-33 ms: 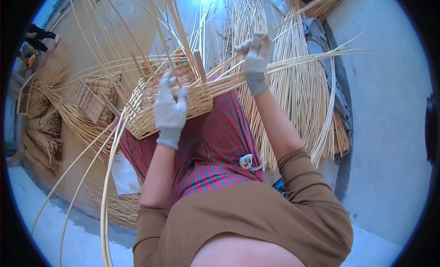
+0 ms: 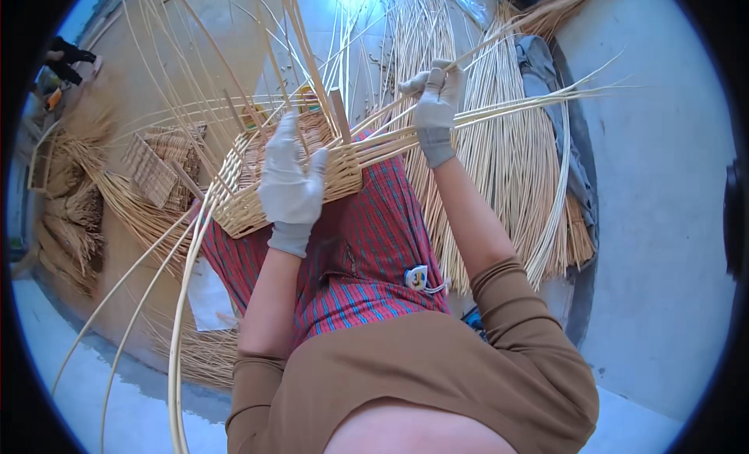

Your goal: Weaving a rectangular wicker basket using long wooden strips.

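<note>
A partly woven wicker basket (image 2: 335, 175) lies tilted across my lap, its pale upright rods fanning out above it. Against its near wall rests my left hand (image 2: 290, 185), in a white glove, fingers stretched upward past the rim and thumb held apart. Off to the right my gloved right hand (image 2: 438, 107) is raised with fingers closed on a thin wicker rod (image 2: 495, 37), which runs to the upper right. Several paler rods (image 2: 515, 105) pass from the basket's right corner behind the right wrist. A flat wooden stake (image 2: 340, 115) stands at that corner.
Long bundles of loose rods (image 2: 499, 165) cover the floor at right, beside grey cloth (image 2: 538, 64). Woven panels (image 2: 152, 169) and more bundles (image 2: 74, 212) lie at left. Long rods (image 2: 178, 337) trail past my left arm. A round tape measure (image 2: 417, 278) rests on my striped red skirt (image 2: 382, 243).
My left hand's fingers have straightened slightly, and the hand has shifted a little along the basket wall. The right hand stays nearly in place with the rod.
</note>
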A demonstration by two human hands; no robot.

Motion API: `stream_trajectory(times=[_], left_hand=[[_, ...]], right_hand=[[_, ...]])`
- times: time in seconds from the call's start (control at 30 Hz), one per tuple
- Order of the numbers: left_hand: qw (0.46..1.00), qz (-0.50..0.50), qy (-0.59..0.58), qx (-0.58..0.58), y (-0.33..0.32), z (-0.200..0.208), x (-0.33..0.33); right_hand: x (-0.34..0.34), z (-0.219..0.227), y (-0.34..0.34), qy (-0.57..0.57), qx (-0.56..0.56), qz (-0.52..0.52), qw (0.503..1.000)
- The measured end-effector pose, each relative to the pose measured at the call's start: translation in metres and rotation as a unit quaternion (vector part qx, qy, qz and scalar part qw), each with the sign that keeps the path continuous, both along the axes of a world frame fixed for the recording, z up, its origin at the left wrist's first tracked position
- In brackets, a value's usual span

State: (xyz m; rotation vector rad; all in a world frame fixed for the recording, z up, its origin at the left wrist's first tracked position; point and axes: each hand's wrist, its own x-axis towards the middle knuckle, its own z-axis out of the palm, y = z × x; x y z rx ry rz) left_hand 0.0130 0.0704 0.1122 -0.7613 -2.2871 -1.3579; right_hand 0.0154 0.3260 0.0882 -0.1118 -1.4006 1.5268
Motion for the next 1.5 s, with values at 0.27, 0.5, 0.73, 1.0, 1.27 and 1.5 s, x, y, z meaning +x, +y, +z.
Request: stream_trajectory(times=[0.27,0.5,0.73,1.0,1.27,1.5], left_hand=[[0.977,-0.043,0.032,-0.208,0.034,-0.029,-0.005],[0.977,-0.043,0.009,-0.211,0.026,-0.039,-0.010],[0.996,-0.071,-0.036,-0.028,0.023,-0.029,0.000],[0.792,0.049,-0.434,0.427,-0.062,-0.044,-0.033],[0.929,-0.114,-0.179,-0.302,0.110,0.054,-0.107],[0.963,-0.007,-0.233,0.133,-0.053,-0.047,0.002]], right_hand=[[0.001,0.034,-0.002,-0.197,-0.030,0.043,0.979],[0.062,0.056,-0.132,-0.095,0.262,-0.063,0.958],[0.036,0.055,-0.166,-0.275,0.349,0.182,0.877],[0.001,0.051,-0.076,-0.578,0.382,0.174,0.700],[0.001,0.019,-0.111,-0.585,0.382,-0.082,0.710],[-0.020,0.010,-0.086,-0.627,0.333,-0.046,0.703]])
